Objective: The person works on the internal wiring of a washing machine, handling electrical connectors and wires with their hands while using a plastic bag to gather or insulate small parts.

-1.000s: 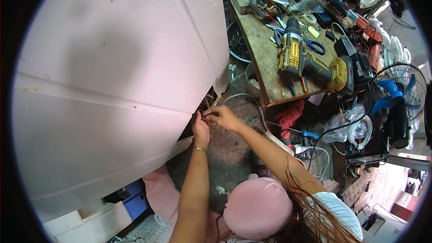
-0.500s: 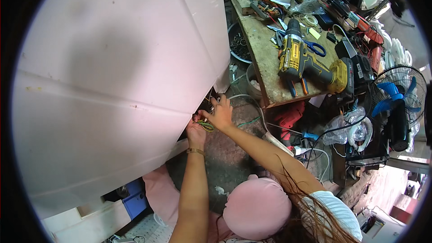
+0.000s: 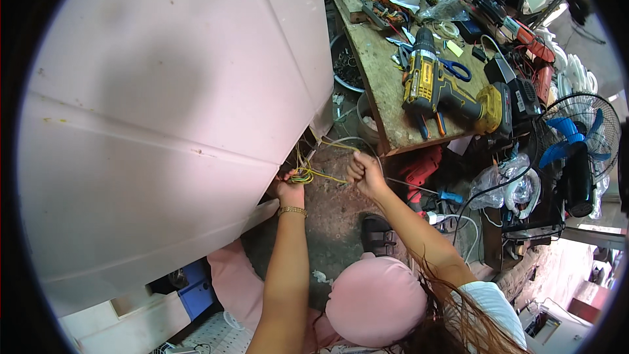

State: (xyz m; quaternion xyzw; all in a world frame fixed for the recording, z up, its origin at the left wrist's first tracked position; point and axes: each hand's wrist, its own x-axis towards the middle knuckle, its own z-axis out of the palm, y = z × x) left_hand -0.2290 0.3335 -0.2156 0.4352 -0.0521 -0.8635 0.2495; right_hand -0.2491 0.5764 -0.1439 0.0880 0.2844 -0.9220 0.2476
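A large pale panel [image 3: 177, 151] with ridges fills the left side, and a dark opening runs under its right edge. Yellow-green wires [image 3: 303, 176] hang in a loose bundle at that opening. My left hand [image 3: 290, 190], a bracelet on its wrist, is closed around the bundle; its fingertips are partly hidden in the shadow of the edge. To the right, my right hand [image 3: 367, 174] makes a fist round a length of yellow wire [image 3: 339, 145], which stretches from the opening. Another strand runs from the bundle toward the same fist.
A wooden workbench [image 3: 386, 132] at the upper right carries a yellow cordless drill [image 3: 424, 82], blue-handled scissors [image 3: 457, 70] and pliers [image 3: 430, 124]. Beneath it lies a red power tool [image 3: 422, 174]. A blue fan [image 3: 570, 132] and cables stand farther right. My shoe [image 3: 378, 235] rests on the floor.
My right hand has pulled away from the opening to the right, drawing yellow wire out in its fist. My left hand stays at the bundle, moved slightly right and down.
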